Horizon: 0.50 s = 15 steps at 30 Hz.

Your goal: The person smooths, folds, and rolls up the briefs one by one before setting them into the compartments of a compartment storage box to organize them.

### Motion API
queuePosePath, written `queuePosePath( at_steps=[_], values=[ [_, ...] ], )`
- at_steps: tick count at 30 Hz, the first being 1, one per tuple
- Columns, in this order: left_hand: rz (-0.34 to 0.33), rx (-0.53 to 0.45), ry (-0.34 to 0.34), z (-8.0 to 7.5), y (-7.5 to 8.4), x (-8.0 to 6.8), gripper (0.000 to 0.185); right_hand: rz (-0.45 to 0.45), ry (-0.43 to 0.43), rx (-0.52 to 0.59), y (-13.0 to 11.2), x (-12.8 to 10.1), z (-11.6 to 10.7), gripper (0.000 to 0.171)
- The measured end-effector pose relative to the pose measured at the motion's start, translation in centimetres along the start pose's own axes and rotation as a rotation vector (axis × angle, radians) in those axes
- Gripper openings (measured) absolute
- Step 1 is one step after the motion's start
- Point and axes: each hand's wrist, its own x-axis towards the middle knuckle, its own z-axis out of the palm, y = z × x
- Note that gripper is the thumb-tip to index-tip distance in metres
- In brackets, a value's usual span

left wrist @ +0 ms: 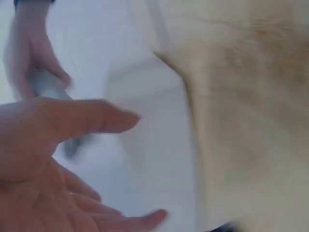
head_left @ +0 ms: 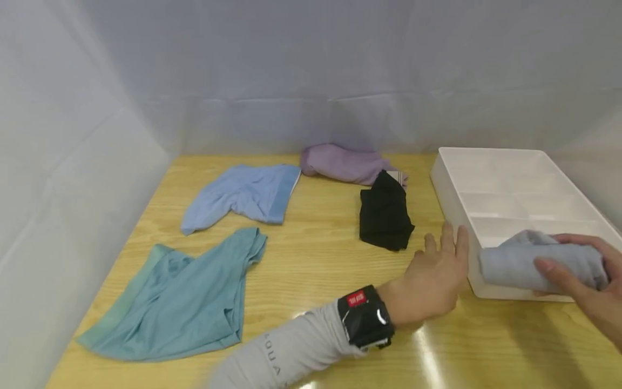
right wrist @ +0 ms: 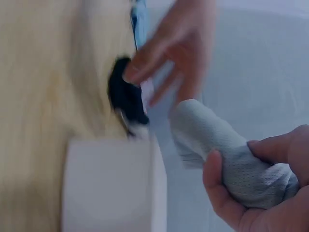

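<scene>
My right hand (head_left: 595, 281) grips a rolled light-grey cloth garment (head_left: 539, 265) above the near end of a white divided box (head_left: 457, 200). In the right wrist view the fabric roll (right wrist: 212, 140) shows a fine mesh texture, pinched between thumb and fingers. My left hand (head_left: 432, 275) has its fingers spread beside the box's left wall and holds nothing. In the left wrist view the thumb and fingers of that hand (left wrist: 63, 145) stand apart in front of the box wall (left wrist: 154, 130). A folded black garment (head_left: 386, 213) lies just beyond the left hand.
A purple garment (head_left: 340, 163) lies at the back, partly behind the black one. Blue underpants (head_left: 243, 192) and teal underpants (head_left: 189, 302) lie on the left of the wooden table (head_left: 301, 270). White sheeting (head_left: 311, 70) stands along the back and sides.
</scene>
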Motion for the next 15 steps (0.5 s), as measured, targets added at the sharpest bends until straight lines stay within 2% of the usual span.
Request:
queuePosePath(
  at_steps=[2,3,5,7,10,12,15],
  values=[
    [-0.061,-0.07,-0.074,0.8,-0.2,1.5,0.098,-0.08,0.081,-0.037,0.6,1.3,-0.8,0.047],
    [-0.068,-0.093,-0.091,1.3,-0.3,2.0,0.099,-0.111,0.087,-0.048,0.9,1.9,-1.0,0.048],
    [-0.05,-0.065,-0.097,2.4,0.0,2.4,0.103,-0.14,0.049,-0.183,1.2,2.6,-1.3,0.033],
    [-0.011,-0.019,-0.098,3.2,0.5,2.4,0.104,-0.197,-0.019,-0.35,1.6,3.1,-1.1,0.02],
    [0.023,0.034,-0.081,3.7,1.2,2.3,0.099,-0.167,-0.197,-0.545,1.5,3.8,-0.5,0.048],
    [0.029,0.028,-0.073,3.7,1.6,2.2,0.094,-0.106,-0.326,-0.574,1.5,4.2,0.2,0.054],
    [0.045,0.06,-0.058,3.5,2.2,2.3,0.086,-0.003,-0.454,-0.562,1.4,4.6,1.0,0.056]
  ],
)
